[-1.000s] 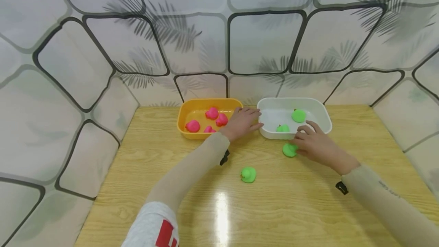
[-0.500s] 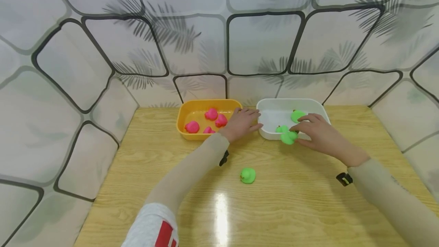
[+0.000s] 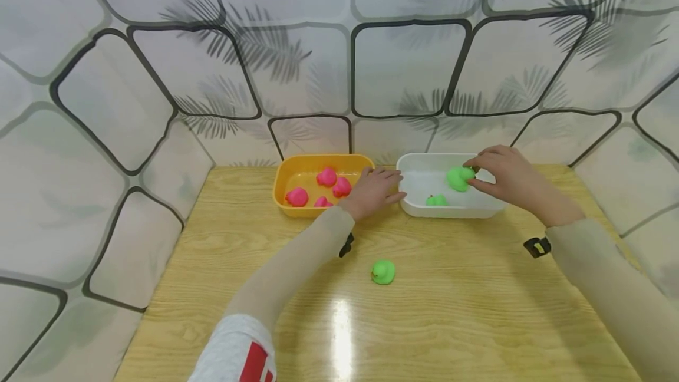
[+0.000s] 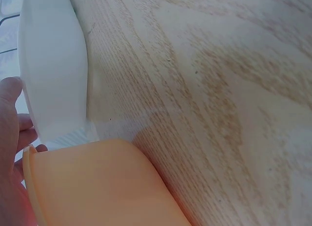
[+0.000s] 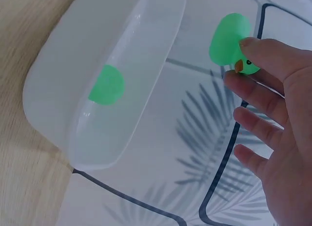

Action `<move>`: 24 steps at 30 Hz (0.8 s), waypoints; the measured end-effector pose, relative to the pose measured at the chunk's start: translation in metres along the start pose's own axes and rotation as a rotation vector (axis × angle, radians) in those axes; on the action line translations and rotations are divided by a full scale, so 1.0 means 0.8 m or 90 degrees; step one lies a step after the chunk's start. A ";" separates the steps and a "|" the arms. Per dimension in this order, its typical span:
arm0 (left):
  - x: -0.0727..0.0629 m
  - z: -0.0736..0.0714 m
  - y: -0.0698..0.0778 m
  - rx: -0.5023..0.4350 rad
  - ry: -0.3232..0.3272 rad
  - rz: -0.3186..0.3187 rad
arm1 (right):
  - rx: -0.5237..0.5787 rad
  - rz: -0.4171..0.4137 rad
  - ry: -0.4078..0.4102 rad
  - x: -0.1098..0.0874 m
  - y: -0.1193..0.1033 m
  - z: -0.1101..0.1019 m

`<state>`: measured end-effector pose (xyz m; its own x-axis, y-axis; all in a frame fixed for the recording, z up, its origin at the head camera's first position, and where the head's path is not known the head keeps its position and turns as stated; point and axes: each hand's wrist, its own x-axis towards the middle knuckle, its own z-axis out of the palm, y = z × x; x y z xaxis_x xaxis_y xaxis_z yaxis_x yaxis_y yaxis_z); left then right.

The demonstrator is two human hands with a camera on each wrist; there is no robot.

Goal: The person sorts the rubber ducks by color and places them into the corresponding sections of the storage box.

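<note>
My right hand (image 3: 509, 178) pinches a green rubber duck (image 3: 457, 179) by its head, between thumb and index finger, above the white tub (image 3: 451, 212). In the right wrist view this toy's orange beak shows beside the fingertips and the other fingers are spread. Another green duck (image 3: 437, 200) lies inside the white tub. My left hand (image 3: 375, 191) reaches over the right end of the orange tub (image 3: 305, 212), its fingers extended to the white tub's near rim. In the left wrist view, that hand's fingertips touch both rims.
Several pink ducks (image 3: 297, 196) lie in the orange tub. A single green duck (image 3: 383, 272) sits on the wooden table (image 3: 254, 264) in front of the tubs. Behind them rises a patterned wall (image 3: 408, 69), with more of it at both sides.
My right hand took the green duck off the table before the white tub, lifted it past the near rim and carried it back over the tub. My left hand stays put.
</note>
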<state>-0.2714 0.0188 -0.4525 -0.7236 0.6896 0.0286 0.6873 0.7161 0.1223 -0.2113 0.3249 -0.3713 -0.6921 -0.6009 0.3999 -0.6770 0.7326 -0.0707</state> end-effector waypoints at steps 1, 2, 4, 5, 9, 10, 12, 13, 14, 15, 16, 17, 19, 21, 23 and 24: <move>0.000 0.000 0.000 0.001 0.000 0.000 | 0.003 0.007 -0.002 0.001 0.002 -0.001; 0.000 0.001 0.000 0.001 0.001 0.000 | 0.006 0.010 -0.002 0.002 0.005 -0.001; 0.000 0.001 0.000 0.001 0.001 -0.001 | 0.008 0.023 -0.005 0.002 0.009 -0.001; 0.000 0.001 0.000 0.000 0.001 -0.002 | 0.010 0.030 -0.008 0.002 0.011 -0.001; -0.002 0.000 0.001 -0.004 -0.003 -0.005 | 0.003 0.056 -0.035 0.000 0.019 0.001; -0.002 0.000 0.001 -0.005 -0.002 -0.004 | 0.001 0.062 -0.047 0.000 0.021 0.002; -0.002 0.000 0.001 -0.006 -0.002 -0.004 | -0.003 0.078 -0.074 -0.002 0.023 0.004; -0.002 0.000 0.001 -0.006 -0.001 -0.004 | -0.003 0.083 -0.085 -0.003 0.023 0.004; -0.002 0.000 0.001 -0.005 -0.002 -0.004 | -0.003 0.085 -0.096 -0.005 0.024 0.006; -0.002 0.000 0.000 -0.005 -0.002 -0.004 | -0.004 0.086 -0.105 -0.006 0.024 0.007; -0.001 0.000 0.000 -0.006 -0.001 -0.004 | -0.005 0.087 -0.114 -0.007 0.024 0.008; -0.001 0.000 0.000 -0.006 -0.001 -0.005 | -0.004 0.086 -0.120 -0.009 0.025 0.009; 0.000 0.000 -0.001 -0.007 -0.002 -0.005 | -0.002 0.086 -0.130 -0.011 0.025 0.011; 0.000 0.001 -0.001 -0.009 -0.003 -0.005 | 0.000 0.089 -0.139 -0.014 0.024 0.014; 0.000 0.001 -0.002 -0.011 -0.003 -0.006 | 0.003 0.089 -0.142 -0.016 0.022 0.017; 0.001 0.001 -0.002 -0.012 -0.003 -0.005 | 0.003 0.085 -0.139 -0.018 0.020 0.019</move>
<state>-0.2726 0.0182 -0.4537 -0.7286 0.6846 0.0230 0.6803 0.7193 0.1410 -0.2163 0.3404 -0.3918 -0.8128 -0.5541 0.1796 -0.5766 0.8091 -0.1136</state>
